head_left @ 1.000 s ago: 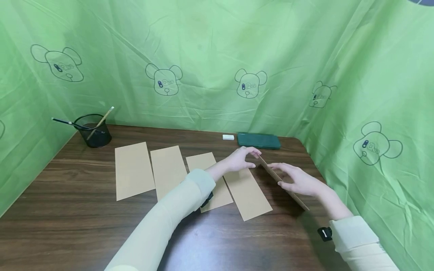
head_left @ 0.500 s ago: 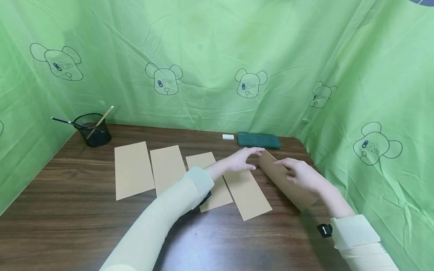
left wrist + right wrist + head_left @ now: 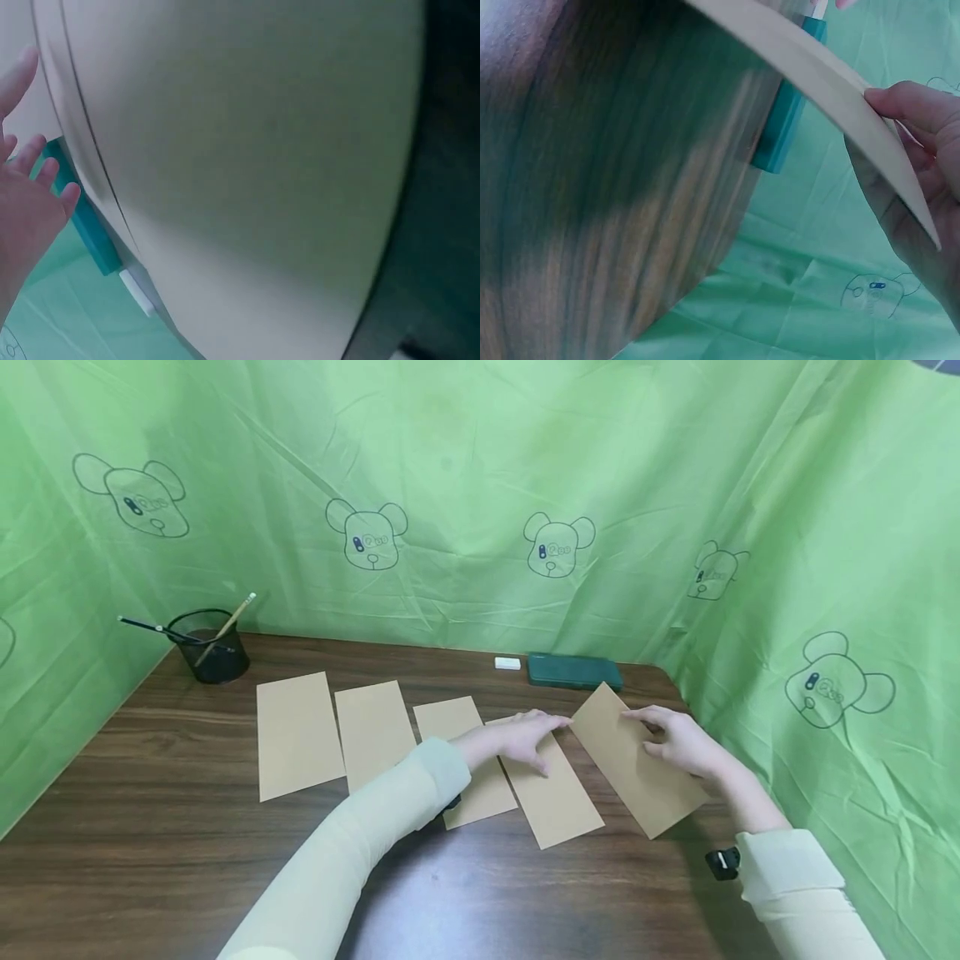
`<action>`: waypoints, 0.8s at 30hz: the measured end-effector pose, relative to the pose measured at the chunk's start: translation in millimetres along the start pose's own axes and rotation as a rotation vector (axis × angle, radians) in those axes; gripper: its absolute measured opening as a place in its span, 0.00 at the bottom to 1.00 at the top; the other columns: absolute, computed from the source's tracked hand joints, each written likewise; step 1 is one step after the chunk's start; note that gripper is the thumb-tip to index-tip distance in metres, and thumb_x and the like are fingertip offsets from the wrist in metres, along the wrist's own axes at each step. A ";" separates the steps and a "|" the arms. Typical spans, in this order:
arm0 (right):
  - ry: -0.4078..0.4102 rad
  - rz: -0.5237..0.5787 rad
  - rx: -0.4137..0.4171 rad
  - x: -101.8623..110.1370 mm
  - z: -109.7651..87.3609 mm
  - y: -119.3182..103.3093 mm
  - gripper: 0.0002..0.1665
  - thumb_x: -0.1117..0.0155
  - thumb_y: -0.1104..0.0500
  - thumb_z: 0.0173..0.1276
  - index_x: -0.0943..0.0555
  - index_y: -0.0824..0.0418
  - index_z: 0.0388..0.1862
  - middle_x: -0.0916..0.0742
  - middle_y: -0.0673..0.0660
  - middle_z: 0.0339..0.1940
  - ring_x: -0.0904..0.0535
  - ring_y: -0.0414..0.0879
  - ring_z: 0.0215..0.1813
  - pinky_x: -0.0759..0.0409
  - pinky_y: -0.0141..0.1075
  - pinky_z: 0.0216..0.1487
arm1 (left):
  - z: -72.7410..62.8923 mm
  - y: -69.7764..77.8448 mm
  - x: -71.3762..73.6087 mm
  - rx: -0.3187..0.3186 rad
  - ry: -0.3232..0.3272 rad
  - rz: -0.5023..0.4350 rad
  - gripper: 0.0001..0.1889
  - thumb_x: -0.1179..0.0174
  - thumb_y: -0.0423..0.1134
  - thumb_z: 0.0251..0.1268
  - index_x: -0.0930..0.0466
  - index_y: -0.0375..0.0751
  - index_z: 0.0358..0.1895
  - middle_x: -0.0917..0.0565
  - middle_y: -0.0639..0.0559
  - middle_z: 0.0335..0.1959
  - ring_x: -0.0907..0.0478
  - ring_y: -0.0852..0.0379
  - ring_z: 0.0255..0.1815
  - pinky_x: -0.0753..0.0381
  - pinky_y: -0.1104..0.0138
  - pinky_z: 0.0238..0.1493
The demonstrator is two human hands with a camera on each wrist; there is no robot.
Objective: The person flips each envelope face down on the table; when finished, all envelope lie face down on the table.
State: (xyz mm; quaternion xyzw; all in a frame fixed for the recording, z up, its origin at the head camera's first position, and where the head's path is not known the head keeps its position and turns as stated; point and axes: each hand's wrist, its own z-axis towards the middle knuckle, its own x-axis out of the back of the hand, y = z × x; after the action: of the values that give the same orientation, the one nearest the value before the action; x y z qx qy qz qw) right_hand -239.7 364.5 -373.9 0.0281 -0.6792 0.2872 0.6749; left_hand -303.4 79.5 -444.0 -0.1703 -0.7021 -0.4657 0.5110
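Note:
In the head view my right hand point(image 3: 682, 743) holds a brown cardboard sheet point(image 3: 622, 760) at its right side, low over the table and slightly tilted. The right wrist view shows the thumb on one face of this cardboard sheet point(image 3: 832, 86) and fingers behind it. My left hand point(image 3: 525, 737) reaches over the rightmost lying sheet point(image 3: 566, 802). Its straight index fingertip is at the held sheet's left corner; contact is unclear. Spread fingers of the left hand point(image 3: 26, 210) show in the left wrist view. More matching sheets point(image 3: 300, 735) lie in a row leftward.
A black mesh pen cup point(image 3: 217, 656) with pencils stands at the back left of the dark wood table point(image 3: 150, 860). A white eraser point(image 3: 507, 663) and a green case point(image 3: 573, 671) lie at the back edge. Green curtain point(image 3: 450, 468) surrounds the table.
The right cardboard sheet has tipped from nearly on edge to nearly flat, its face now turned up. My left hand has left its far corner and shifted slightly nearer; the right hand stays at its side.

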 end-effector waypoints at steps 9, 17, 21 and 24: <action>-0.036 -0.050 -0.043 -12.8 -2.4 13.6 0.44 0.25 0.60 0.51 0.32 0.62 0.68 0.24 0.63 0.58 0.27 0.61 0.58 0.28 0.52 0.53 | 1.9 6.1 -7.0 -0.036 -0.036 0.092 0.51 0.31 0.59 0.48 0.47 0.46 0.74 0.37 0.57 0.71 0.46 0.53 0.71 0.52 0.51 0.70; -0.087 -0.042 -0.089 -30.3 -7.3 26.5 0.53 0.22 0.50 0.48 0.36 0.60 0.71 0.25 0.61 0.56 0.27 0.60 0.57 0.29 0.55 0.55 | 1.8 6.5 -9.5 -0.015 -0.071 0.096 0.48 0.32 0.59 0.48 0.44 0.49 0.72 0.40 0.57 0.73 0.51 0.51 0.73 0.51 0.51 0.70; -0.103 -0.005 -0.083 -39.1 -9.7 33.8 0.53 0.22 0.50 0.47 0.36 0.62 0.70 0.25 0.63 0.55 0.27 0.61 0.57 0.30 0.55 0.55 | 2.2 8.3 -8.0 -0.009 -0.090 0.103 0.46 0.32 0.59 0.49 0.42 0.49 0.71 0.40 0.58 0.73 0.51 0.51 0.73 0.51 0.53 0.69; -0.118 0.003 -0.084 -44.7 -12.0 38.0 0.53 0.22 0.48 0.47 0.35 0.64 0.69 0.25 0.64 0.55 0.27 0.62 0.56 0.29 0.56 0.54 | 2.3 9.9 -6.5 0.001 -0.099 0.106 0.46 0.33 0.59 0.49 0.42 0.49 0.71 0.40 0.58 0.73 0.51 0.51 0.72 0.51 0.53 0.69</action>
State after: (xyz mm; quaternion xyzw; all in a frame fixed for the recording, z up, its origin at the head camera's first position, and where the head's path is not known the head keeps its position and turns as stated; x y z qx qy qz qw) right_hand -241.2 385.7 -429.9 0.0157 -0.7295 0.2572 0.6337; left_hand -294.9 88.0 -445.0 -0.2298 -0.7168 -0.4287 0.4997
